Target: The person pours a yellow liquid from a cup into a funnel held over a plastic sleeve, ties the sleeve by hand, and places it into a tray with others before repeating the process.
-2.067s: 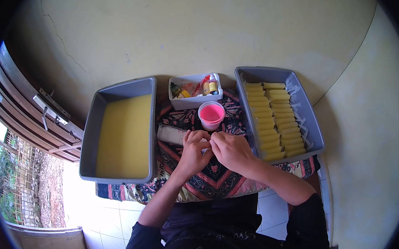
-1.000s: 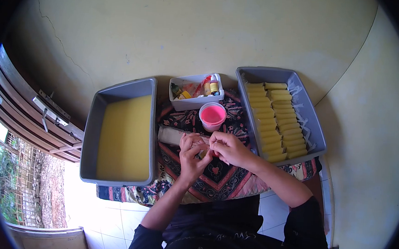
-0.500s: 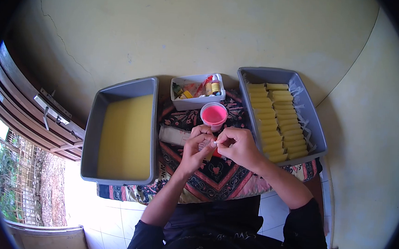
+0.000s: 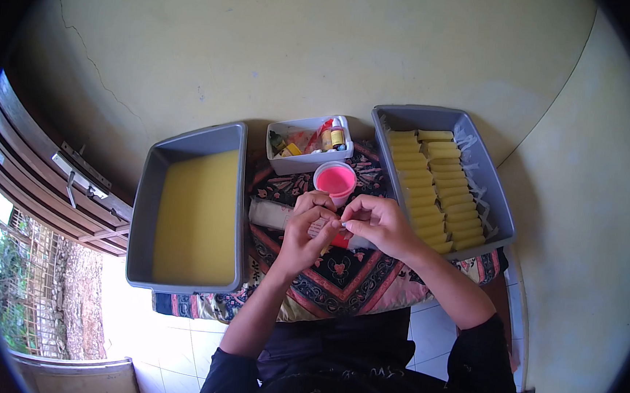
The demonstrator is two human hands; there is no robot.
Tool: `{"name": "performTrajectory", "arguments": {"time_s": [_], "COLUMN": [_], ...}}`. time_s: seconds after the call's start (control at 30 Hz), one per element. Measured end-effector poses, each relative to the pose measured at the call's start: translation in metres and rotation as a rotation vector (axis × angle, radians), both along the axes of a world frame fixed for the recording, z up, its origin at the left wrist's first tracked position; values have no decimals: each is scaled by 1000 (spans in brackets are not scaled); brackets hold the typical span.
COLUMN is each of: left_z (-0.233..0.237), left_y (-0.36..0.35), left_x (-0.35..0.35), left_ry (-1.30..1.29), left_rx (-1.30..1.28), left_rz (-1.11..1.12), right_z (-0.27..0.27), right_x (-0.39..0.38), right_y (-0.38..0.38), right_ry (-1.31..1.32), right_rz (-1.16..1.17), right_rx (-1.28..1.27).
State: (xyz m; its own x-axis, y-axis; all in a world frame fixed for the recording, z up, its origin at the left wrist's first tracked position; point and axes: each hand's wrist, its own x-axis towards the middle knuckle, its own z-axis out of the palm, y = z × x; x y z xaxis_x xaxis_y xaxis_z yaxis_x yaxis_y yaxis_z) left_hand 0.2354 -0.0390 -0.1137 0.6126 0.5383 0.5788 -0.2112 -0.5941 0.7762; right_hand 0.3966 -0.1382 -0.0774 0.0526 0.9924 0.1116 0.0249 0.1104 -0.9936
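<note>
In front of the pink-filled plastic cup (image 4: 336,180), my two hands meet at the fingertips. My left hand (image 4: 308,229) has its fingers curled and pinched together, with a bit of yellow showing beneath it. Facing it, my right hand (image 4: 376,225) pinches with thumb and forefinger. A small whitish piece (image 4: 342,226) shows between the fingertips; I cannot tell what it is. Below the hands a red item (image 4: 340,241) lies partly hidden on the patterned cloth (image 4: 339,275). A pale flat packet (image 4: 268,213) sticks out from behind my left hand.
At left stands a grey tub (image 4: 241,213) of yellow liquid. A grey tub (image 4: 503,202) at right holds rows of yellow tubes with clear plastic ends. Behind the cup, a white box (image 4: 299,166) contains small bottles and packets. A wall (image 4: 317,58) rises behind.
Both hands stay together at the same place, with the fingers shifting slightly around the small piece. The whole view has moved a little; the tubs, cup and box stand as before.
</note>
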Motion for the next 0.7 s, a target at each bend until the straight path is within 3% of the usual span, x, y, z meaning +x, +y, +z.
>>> {"name": "performTrajectory", "arguments": {"time_s": [0.13, 0.33, 0.4, 0.5, 0.7], "left_z": [5, 5, 4, 1, 2], "left_y": [-3, -6, -7, -8, -11], "left_x": [1, 5, 8, 8, 7], "left_ry": [34, 85, 92, 82, 64], "left_rx": [73, 225, 307, 297, 217], "left_rz": [51, 112, 191, 208, 190], "right_z": [-4, 4, 3, -8, -7], "right_x": [0, -11, -20, -29, -22], "right_y": [3, -1, -2, 2, 1], "right_ry": [-24, -366, -533, -554, -653], "right_rz": [-8, -121, -234, -392, -338], "right_rx": [21, 81, 255, 447, 420]}}
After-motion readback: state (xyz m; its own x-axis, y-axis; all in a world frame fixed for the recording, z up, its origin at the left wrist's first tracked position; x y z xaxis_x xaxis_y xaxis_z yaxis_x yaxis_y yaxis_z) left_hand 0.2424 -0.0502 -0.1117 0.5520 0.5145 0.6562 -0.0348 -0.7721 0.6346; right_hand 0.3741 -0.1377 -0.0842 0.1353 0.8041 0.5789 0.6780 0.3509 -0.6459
